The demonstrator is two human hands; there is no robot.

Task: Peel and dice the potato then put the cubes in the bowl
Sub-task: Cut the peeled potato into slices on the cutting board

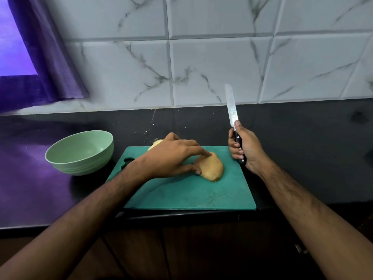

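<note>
Behind the left hand [171, 156], a second potato piece [155, 144], mostly hidden.

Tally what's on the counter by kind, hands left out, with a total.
Bowl: 1
Cutting board: 1
Potato pieces: 2, one under the left hand, one partly hidden behind it
Knife: 1, held blade up in the right hand
Total: 5
</note>
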